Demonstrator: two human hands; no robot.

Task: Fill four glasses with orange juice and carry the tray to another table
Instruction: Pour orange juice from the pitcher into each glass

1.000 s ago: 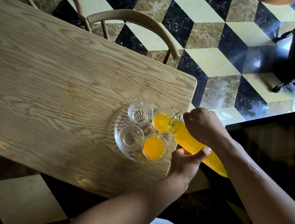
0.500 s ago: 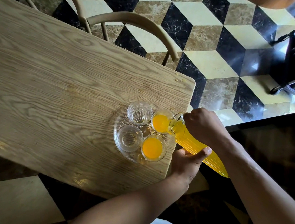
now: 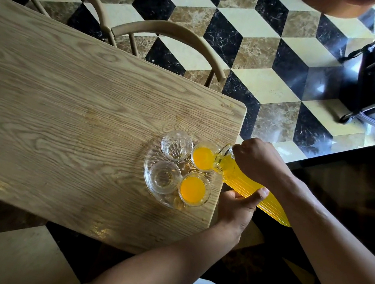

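Observation:
A round clear glass tray (image 3: 150, 154) sits near the right end of the wooden table (image 3: 71, 113) and bears several glasses. The near right glass (image 3: 193, 189) is full of orange juice. The far right glass (image 3: 203, 158) holds juice, and the mouth of a ribbed jug of orange juice (image 3: 250, 188) tilts over it. The far left glass (image 3: 176, 145) and near left glass (image 3: 164, 177) are empty. My right hand (image 3: 257, 161) grips the jug near its neck. My left hand (image 3: 237, 205) supports the jug's body from below.
Two curved wooden chair backs (image 3: 169, 30) stand along the table's far side. The floor (image 3: 257, 53) is patterned marble. A dark metal cart on wheels (image 3: 372, 90) stands at the right. A dark surface (image 3: 348, 190) lies under my right arm.
The juice level in the far right glass has risen a little. Both hands and the jug have stayed almost in place.

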